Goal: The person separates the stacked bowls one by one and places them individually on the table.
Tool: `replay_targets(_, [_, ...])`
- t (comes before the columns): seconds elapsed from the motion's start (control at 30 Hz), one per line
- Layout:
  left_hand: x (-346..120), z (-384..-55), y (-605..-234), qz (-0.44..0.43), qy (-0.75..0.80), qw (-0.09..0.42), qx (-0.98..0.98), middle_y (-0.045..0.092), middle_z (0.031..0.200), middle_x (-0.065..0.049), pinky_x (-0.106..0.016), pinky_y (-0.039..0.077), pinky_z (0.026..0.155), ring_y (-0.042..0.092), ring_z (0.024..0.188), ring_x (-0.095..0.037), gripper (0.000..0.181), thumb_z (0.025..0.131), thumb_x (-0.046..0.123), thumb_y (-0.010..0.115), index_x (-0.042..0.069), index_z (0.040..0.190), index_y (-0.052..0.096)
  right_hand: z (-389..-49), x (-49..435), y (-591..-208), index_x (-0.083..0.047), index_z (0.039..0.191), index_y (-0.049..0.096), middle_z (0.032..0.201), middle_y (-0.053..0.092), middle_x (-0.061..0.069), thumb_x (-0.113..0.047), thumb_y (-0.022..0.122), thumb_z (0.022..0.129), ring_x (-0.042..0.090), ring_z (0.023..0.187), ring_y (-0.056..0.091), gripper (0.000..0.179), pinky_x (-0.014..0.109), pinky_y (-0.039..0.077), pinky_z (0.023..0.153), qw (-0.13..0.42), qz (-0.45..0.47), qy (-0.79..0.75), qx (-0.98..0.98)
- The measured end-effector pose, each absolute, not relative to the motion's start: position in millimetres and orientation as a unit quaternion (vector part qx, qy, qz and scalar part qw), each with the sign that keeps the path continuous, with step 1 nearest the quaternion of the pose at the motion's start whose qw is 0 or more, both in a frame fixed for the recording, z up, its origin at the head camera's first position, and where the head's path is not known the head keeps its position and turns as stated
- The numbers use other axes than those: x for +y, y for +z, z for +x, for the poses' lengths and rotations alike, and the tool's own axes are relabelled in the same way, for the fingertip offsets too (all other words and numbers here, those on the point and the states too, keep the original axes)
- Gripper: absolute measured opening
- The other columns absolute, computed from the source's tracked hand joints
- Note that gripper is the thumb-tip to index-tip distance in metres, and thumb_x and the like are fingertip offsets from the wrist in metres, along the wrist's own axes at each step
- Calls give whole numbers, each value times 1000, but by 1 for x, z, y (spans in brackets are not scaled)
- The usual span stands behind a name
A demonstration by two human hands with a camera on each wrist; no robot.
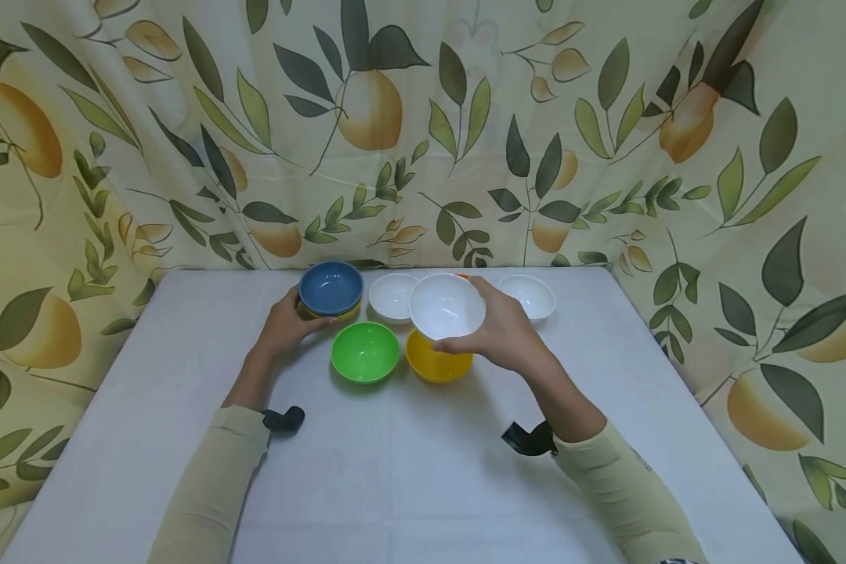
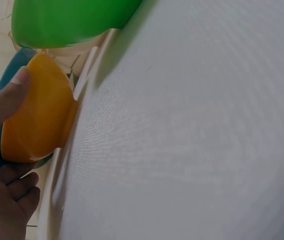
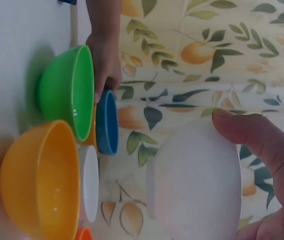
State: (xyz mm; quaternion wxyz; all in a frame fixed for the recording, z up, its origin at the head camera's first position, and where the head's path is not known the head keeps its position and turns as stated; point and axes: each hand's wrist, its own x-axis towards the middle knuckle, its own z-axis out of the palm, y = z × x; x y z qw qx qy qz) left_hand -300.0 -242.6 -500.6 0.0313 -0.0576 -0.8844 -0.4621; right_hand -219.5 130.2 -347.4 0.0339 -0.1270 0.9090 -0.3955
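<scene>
At the back left, my left hand (image 1: 286,323) grips a yellow bowl (image 2: 44,112) by its side, thumb on the near wall. A blue bowl (image 1: 331,288) is nested inside that yellow bowl. The stack's foot appears to be at the tabletop. My right hand (image 1: 505,327) holds a white bowl (image 1: 447,307) up in the air, tilted, thumb at its rim. Below it stands a second yellow bowl (image 1: 439,368), partly covered in the head view. Just left of that is a green bowl (image 1: 365,352), upright on the table.
Two white bowls, one left (image 1: 389,299) and one right (image 1: 532,296), stand along the back of the white-covered table (image 1: 395,478). An orange object (image 3: 84,233) is mostly hidden behind the raised bowl. A fruit-patterned curtain (image 1: 423,188) hangs behind the table.
</scene>
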Motion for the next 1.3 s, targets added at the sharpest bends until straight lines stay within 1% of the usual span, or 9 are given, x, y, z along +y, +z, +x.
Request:
replay_targets(0.03, [-243, -300, -501, -58, -462, 32, -884, 40, 160, -29, -61, 24, 125, 34, 151, -45, 108, 85, 36, 91, -6, 162, 27, -219, 133, -349, -7, 156, 43, 145, 59, 15, -36, 100, 67, 40, 122, 60, 110, 57, 58, 98, 33, -123, -395, 910])
replay_targets(0.1, [-243, -300, -502, -58, -463, 33, -884, 41, 160, -29, -61, 24, 125, 34, 151, -44, 108, 84, 35, 91, -6, 162, 28, -218, 140, -352, -7, 154, 45, 143, 60, 14, -37, 100, 66, 40, 122, 60, 107, 57, 59, 96, 31, -117, -395, 911])
replay_targets(0.27, [-243, -299, -500, -51, -463, 26, -884, 39, 161, -29, -61, 23, 125, 33, 152, -44, 109, 84, 36, 91, -6, 162, 27, -214, 158, -355, -7, 147, 51, 139, 61, 15, -33, 100, 68, 40, 119, 59, 96, 57, 61, 92, 19, -102, -395, 913])
replay_targets(0.5, [-241, -302, -500, -59, -459, 24, -886, 38, 162, -29, -62, 24, 125, 32, 152, -45, 109, 85, 37, 91, -5, 162, 27, -208, 177, -361, -3, 146, 50, 142, 58, 21, -26, 99, 70, 45, 121, 57, 94, 61, 60, 91, 8, -83, -387, 918])
replay_targets(0.67, [-243, -297, -500, -49, -458, 23, -887, 38, 162, -29, -62, 24, 125, 31, 152, -45, 107, 86, 34, 90, -5, 162, 26, -205, 183, -368, -2, 147, 49, 142, 58, 23, -30, 100, 70, 46, 121, 58, 97, 61, 61, 90, 12, -74, -382, 921])
replay_targets(0.8, [-242, -298, -501, -58, -464, 25, -884, 37, 162, -29, -62, 23, 125, 30, 152, -46, 108, 85, 34, 90, -5, 163, 26, -203, 192, -373, -2, 148, 48, 142, 57, 23, -32, 99, 71, 47, 122, 57, 97, 61, 61, 89, 9, -53, -375, 925])
replay_targets(1.1, [-244, -299, -502, -55, -462, 22, -885, 37, 163, -28, -63, 23, 125, 30, 153, -45, 109, 85, 36, 90, -5, 163, 25, -205, 206, -389, 0, 152, 43, 146, 53, 26, -36, 98, 72, 47, 124, 53, 104, 64, 58, 95, 20, -21, -371, 928])
replay_targets(1.3, [-243, -300, -501, -52, -460, 21, -886, 37, 163, -28, -63, 24, 125, 31, 152, -45, 109, 85, 36, 90, -4, 163, 25, -206, 210, -402, 1, 153, 41, 147, 52, 27, -39, 98, 72, 47, 126, 52, 107, 63, 56, 98, 33, 3, -369, 929])
